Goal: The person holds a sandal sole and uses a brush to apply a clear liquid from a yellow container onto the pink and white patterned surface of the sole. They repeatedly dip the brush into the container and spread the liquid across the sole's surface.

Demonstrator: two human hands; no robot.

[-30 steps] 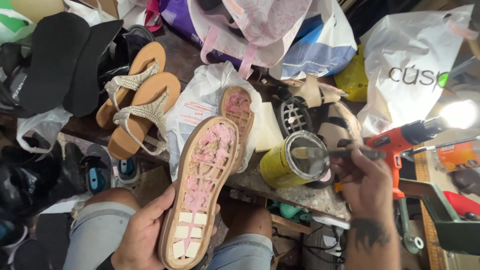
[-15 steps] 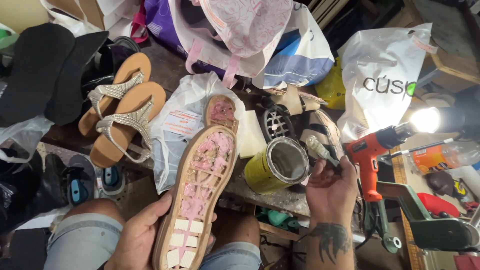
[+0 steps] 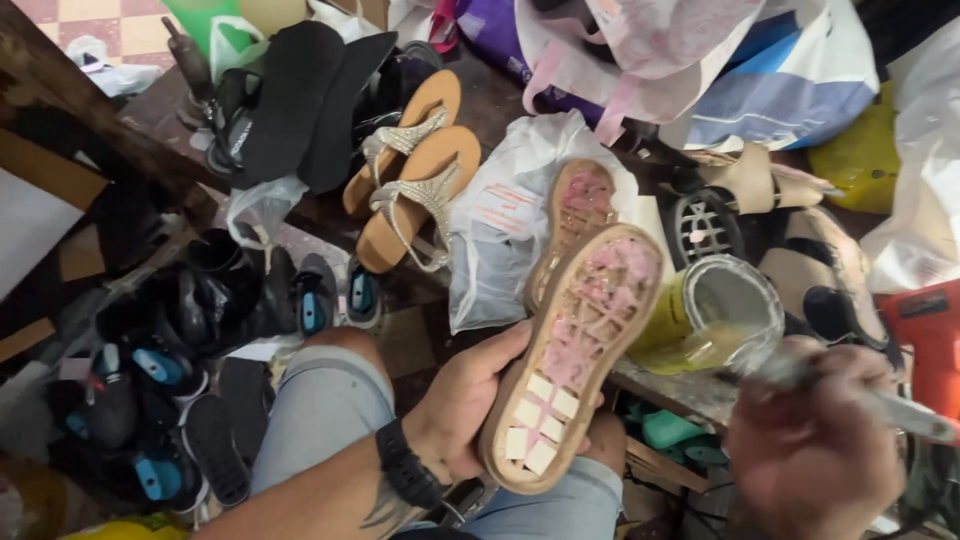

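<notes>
My left hand (image 3: 462,405) grips a tan shoe sole (image 3: 575,355) from its left side, underside up, showing a pink-stained grid and several white blocks at the heel. A matching second sole (image 3: 575,212) lies behind it on a white plastic bag (image 3: 500,225). My right hand (image 3: 815,440), blurred, holds a thin brush-like stick (image 3: 900,410) just right of an open yellow glue can (image 3: 715,315) standing on the bench edge.
A pair of tan strappy sandals (image 3: 415,175) and black soles (image 3: 295,95) lie on the bench at the back. Dark and blue sandals (image 3: 150,360) are piled on the floor at left. Bags (image 3: 760,70) fill the back right, with a red power tool (image 3: 925,330) at the right edge.
The view has swung left and down. My right hand with the stick has dropped from beside the can to below it. The sole stays in my left hand.
</notes>
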